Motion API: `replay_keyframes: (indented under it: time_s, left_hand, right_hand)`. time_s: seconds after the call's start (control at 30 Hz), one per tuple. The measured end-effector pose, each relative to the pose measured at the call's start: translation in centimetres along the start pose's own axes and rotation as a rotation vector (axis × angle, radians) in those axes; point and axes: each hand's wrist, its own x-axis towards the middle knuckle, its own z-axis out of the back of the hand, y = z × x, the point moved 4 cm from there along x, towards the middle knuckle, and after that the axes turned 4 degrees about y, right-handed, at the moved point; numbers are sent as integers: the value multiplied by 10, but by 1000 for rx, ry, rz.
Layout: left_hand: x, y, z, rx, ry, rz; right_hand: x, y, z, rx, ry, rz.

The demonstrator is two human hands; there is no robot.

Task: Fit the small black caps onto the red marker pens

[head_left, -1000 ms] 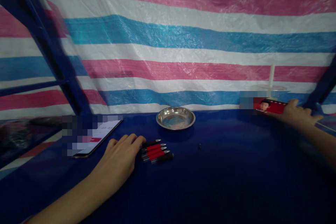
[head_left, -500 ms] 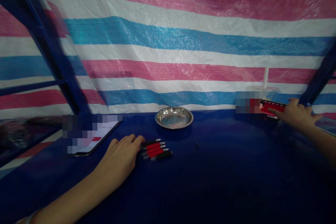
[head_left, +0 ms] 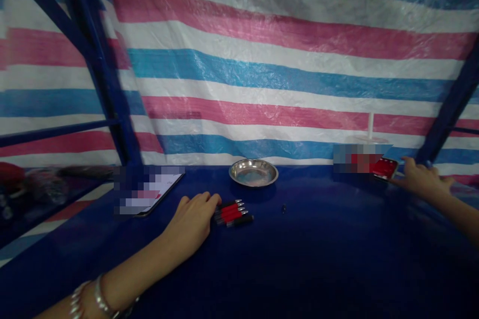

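Observation:
My left hand (head_left: 194, 219) rests on the blue table, its fingertips by the left ends of a row of black and red pens (head_left: 234, 213). Its fingers are bent down, and whether they pinch a pen is hidden. At the far right my right hand (head_left: 426, 177) has its fingers spread, beside a phone with a red screen (head_left: 385, 167). Nothing shows in its grasp. A round metal dish (head_left: 253, 173) sits behind the pens. Right of the pens lies a small dark object (head_left: 284, 208), too small to name.
A tablet-like device (head_left: 162, 187) lies at the left, partly pixelated. Behind the phone stands a white upright rod on a round base (head_left: 370, 127). Blue metal posts (head_left: 112, 94) flank a striped plastic sheet at the back.
The view has tilted up and shifted left, so the table items appear further right. My right hand sits slightly off the phone, where its thumb overlapped the screen before.

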Motion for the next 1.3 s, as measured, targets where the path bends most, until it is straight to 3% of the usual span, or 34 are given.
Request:
replay_keyframes:
  time_s: [0.13, 0.37, 0.6, 0.93, 1.17, 1.3]
  left_hand:
    - [2, 1, 0, 9, 18, 17]
    - [6, 1, -1, 12, 56, 42]
    - [8, -4, 1, 8, 128, 64]
    - [9, -4, 2, 25, 128, 77]
    - [8, -5, 2, 23, 126, 74]
    - [9, -2, -1, 15, 99, 57]
  right_hand:
    - [14, 4, -14, -61, 26, 76]
    - [39, 12, -31, -204, 3, 57]
    - [35, 16, -29, -319, -57, 143]
    - [29, 19, -24, -379, -97, 191]
    - [29, 17, -27, -294, -73, 157]
    - [35, 13, -28, -156, -36, 66]
